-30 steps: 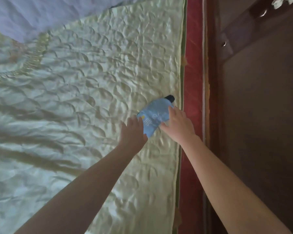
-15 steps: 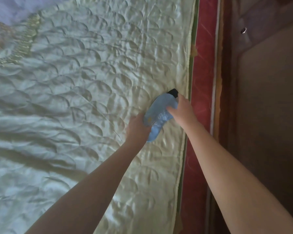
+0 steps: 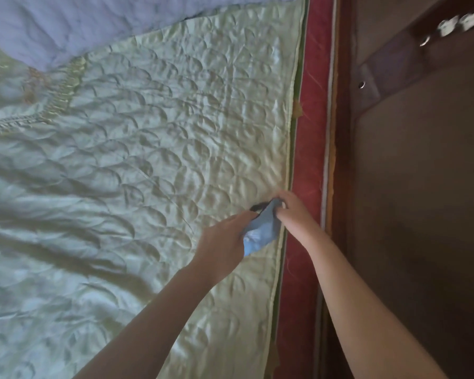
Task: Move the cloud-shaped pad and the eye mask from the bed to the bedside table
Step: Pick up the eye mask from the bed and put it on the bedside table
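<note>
A light blue eye mask (image 3: 261,231) with a black strap (image 3: 255,207) is bunched up between my two hands, just above the right edge of the bed. My left hand (image 3: 222,245) grips its lower left side. My right hand (image 3: 294,214) pinches its upper right corner. Most of the mask's face is folded and hidden by my fingers. No cloud-shaped pad shows as a separate thing in this view.
A pale green quilted bedspread (image 3: 137,170) covers the bed, with a lavender cover (image 3: 74,26) at the top left. The red mattress edge (image 3: 311,127) runs beside a dark wooden frame (image 3: 340,165). Dark wooden furniture with metal knobs (image 3: 389,67) stands at the upper right.
The mask lay flatter on the quilt under both hands; now it is crumpled and raised between them, closer to the bed's right edge.
</note>
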`<state>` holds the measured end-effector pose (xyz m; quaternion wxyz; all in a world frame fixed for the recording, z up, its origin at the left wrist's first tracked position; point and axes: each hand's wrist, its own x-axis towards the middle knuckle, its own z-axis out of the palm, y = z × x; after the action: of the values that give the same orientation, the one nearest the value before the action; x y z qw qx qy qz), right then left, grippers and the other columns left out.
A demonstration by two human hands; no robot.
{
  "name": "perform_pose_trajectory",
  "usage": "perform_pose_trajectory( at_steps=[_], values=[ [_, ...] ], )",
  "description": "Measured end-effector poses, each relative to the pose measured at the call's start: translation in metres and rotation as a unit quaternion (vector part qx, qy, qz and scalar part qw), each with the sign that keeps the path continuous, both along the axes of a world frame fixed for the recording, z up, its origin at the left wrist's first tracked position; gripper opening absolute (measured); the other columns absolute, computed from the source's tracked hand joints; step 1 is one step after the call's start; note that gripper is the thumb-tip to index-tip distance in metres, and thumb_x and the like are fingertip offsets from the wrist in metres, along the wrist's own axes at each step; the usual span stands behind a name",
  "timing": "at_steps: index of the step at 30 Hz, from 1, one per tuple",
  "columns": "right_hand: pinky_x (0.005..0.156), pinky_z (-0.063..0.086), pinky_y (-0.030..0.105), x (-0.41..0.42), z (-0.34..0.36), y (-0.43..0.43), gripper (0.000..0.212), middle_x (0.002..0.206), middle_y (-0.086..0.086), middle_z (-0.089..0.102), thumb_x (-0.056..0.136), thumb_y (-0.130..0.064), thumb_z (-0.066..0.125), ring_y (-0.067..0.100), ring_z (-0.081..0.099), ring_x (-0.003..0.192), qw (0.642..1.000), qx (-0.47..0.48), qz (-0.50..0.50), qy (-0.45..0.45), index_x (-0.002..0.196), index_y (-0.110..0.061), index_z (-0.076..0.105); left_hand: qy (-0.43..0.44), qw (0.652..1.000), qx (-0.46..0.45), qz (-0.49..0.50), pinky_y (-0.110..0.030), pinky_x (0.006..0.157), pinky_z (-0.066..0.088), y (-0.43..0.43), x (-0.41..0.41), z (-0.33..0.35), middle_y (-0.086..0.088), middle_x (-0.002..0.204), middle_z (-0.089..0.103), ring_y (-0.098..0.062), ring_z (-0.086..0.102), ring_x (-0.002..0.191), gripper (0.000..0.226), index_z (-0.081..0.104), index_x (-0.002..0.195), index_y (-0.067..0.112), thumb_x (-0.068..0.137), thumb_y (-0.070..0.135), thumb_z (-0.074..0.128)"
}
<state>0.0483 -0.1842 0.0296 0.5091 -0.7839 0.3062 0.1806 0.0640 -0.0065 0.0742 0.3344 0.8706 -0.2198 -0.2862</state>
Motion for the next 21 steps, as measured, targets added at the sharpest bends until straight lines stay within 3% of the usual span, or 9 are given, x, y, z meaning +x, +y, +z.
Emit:
perform_pose_trajectory(
  at_steps=[1,3,6,8,10,12,15,17,21],
  values=[
    [0.072,0.039,0.034,-0.009,0.012,0.0,0.021,0.09,0.014,0.055,0.07,-0.013,0.046,0.025,0.053,0.086,0.999,0.047,-0.026,0.004,0.085,-0.001,0.055,0.031,0.999,-0.017,0.025,-0.031,0.073,0.049,0.002,0.0,0.011,0.004,0.097,0.066,-0.016,0.061,0.083,0.041,0.056,0.118,0.027,0.087,0.004,0.044],
    [0.063,0.033,0.03,-0.028,0.035,0.0,0.015,0.073,0.005,0.048,0.065,-0.021,0.048,0.018,0.046,0.07,0.991,0.112,-0.066,0.017,0.075,-0.01,0.05,0.09,0.99,-0.062,0.092,-0.029,0.073,0.051,0.009,0.0,0.03,0.002,0.096,0.068,-0.016,0.063,0.086,0.033,0.058,0.112,0.027,0.087,0.008,0.049],
    [0.067,0.036,0.028,-0.058,0.067,0.0,0.019,0.078,0.001,0.053,0.076,-0.032,0.062,0.014,0.051,0.072,0.99,0.126,-0.05,0.025,0.079,-0.015,0.053,0.136,0.968,-0.1,0.186,-0.023,0.067,0.048,0.023,-0.004,0.063,-0.002,0.098,0.068,-0.016,0.063,0.089,0.025,0.061,0.104,0.027,0.082,0.014,0.059],
    [0.064,0.039,0.025,-0.077,0.094,0.005,0.02,0.08,0.0,0.058,0.085,-0.031,0.063,0.014,0.055,0.07,0.991,0.124,-0.041,0.012,0.089,-0.012,0.057,0.135,0.958,-0.119,0.221,-0.03,0.07,0.05,0.034,-0.008,0.088,-0.002,0.096,0.068,-0.02,0.063,0.09,0.024,0.062,0.099,0.027,0.075,0.025,0.06],
    [0.053,0.04,0.022,-0.097,0.125,0.012,0.021,0.067,-0.002,0.056,0.086,-0.025,0.064,0.012,0.05,0.055,0.984,0.167,-0.057,0.0,0.097,-0.008,0.06,0.142,0.95,-0.131,0.244,-0.039,0.077,0.052,0.046,-0.016,0.115,-0.004,0.096,0.068,-0.022,0.064,0.09,0.033,0.064,0.099,0.023,0.069,0.033,0.058],
    [0.046,0.038,0.022,-0.118,0.155,0.022,0.028,0.058,0.0,0.05,0.082,-0.022,0.068,0.013,0.042,0.048,0.974,0.219,-0.058,-0.011,0.099,-0.002,0.06,0.158,0.936,-0.157,0.273,-0.04,0.079,0.053,0.059,-0.027,0.142,-0.005,0.097,0.069,-0.022,0.065,0.09,0.033,0.066,0.1,0.022,0.069,0.032,0.06],
    [0.063,0.048,0.023,-0.141,0.195,0.045,0.035,0.085,0.011,0.065,0.077,-0.022,0.067,0.026,0.059,0.07,0.961,0.271,-0.047,-0.023,0.106,-0.004,0.062,0.173,0.917,-0.197,0.3,-0.034,0.076,0.052,0.082,-0.05,0.176,-0.004,0.092,0.07,-0.018,0.066,0.083,0.012,0.066,0.09,0.025,0.08,0.017,0.065],
    [0.081,0.051,0.029,-0.152,0.214,0.062,0.036,0.108,0.004,0.072,0.082,-0.021,0.065,0.021,0.067,0.098,0.948,0.307,-0.087,-0.018,0.117,-0.016,0.061,0.177,0.908,-0.212,0.316,-0.032,0.073,0.052,0.099,-0.066,0.196,-0.004,0.091,0.07,-0.017,0.066,0.08,0.011,0.065,0.087,0.025,0.085,0.015,0.063],
    [0.072,0.055,0.025,-0.165,0.26,0.106,0.033,0.111,0.001,0.071,0.087,-0.017,0.059,0.017,0.067,0.1,0.949,0.304,-0.079,-0.028,0.119,-0.024,0.059,0.158,0.893,-0.239,0.346,-0.027,0.071,0.051,0.138,-0.085,0.233,0.0,0.091,0.07,-0.016,0.066,0.082,0.008,0.065,0.089,0.027,0.087,0.02,0.061]
  ],
)
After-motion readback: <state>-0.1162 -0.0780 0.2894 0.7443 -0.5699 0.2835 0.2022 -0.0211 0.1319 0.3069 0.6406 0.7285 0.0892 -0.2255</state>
